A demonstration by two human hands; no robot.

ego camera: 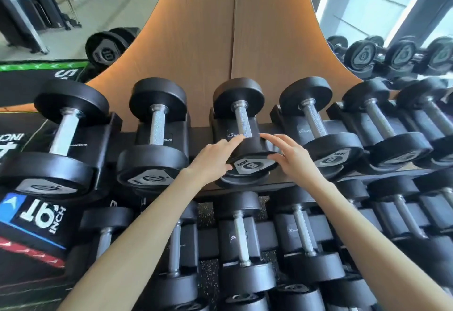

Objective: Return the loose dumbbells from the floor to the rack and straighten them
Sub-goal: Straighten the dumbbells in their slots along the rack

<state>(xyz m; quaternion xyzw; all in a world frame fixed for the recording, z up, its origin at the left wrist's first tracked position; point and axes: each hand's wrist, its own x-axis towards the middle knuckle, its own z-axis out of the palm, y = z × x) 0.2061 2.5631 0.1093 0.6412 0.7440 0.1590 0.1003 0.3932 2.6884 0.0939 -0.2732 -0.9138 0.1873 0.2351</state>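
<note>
Two hands meet at the near head of one dumbbell (pixel 246 136) on the top tier of the rack (pixel 203 139). It is the third from the left, marked 8 on its end cap, and it lies in its cradle with the handle running from near to far. The left hand (pixel 213 161) lies against the left flank of that head, fingers spread and curved around the rubber; the right hand (pixel 290 157) mirrors it on the right, fingers splayed, the tips touching the rim. Neither hand is closed tight — they cup the head rather than clamp it. The cap label looks slightly turned, so this reads as the straightening step, with the weight already back on the rack. Neighbours marked 10 (pixel 152 163) and 8 (pixel 333 156) sit just beside it, and there lies the likeliest trouble: a fingertip could get pinched between heads if the dumbbell is twisted or slid sideways. A push from the near end alone could also lift the far head off its cradle, since the hands hold no part of the handle. No floor dumbbells are visible from here, so I cannot tell how many are left.
</note>
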